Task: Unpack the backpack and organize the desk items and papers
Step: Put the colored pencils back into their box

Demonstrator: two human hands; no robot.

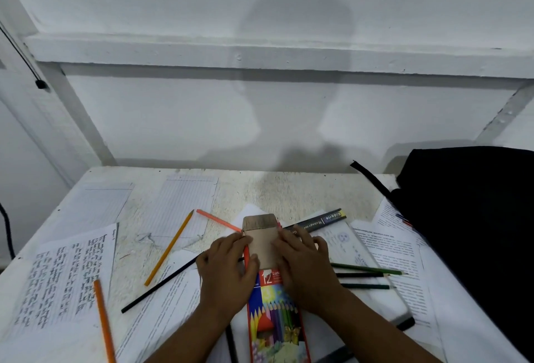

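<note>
Your left hand and right hand pinch the pencil box, fingers curled round its open flap. Likely steadying it to refill; loose pencils lie near.

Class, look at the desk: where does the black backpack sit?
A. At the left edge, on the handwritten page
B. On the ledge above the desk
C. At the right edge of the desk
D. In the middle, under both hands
C: the black backpack fills the right side of the desk, overlapping printed papers there.
</note>
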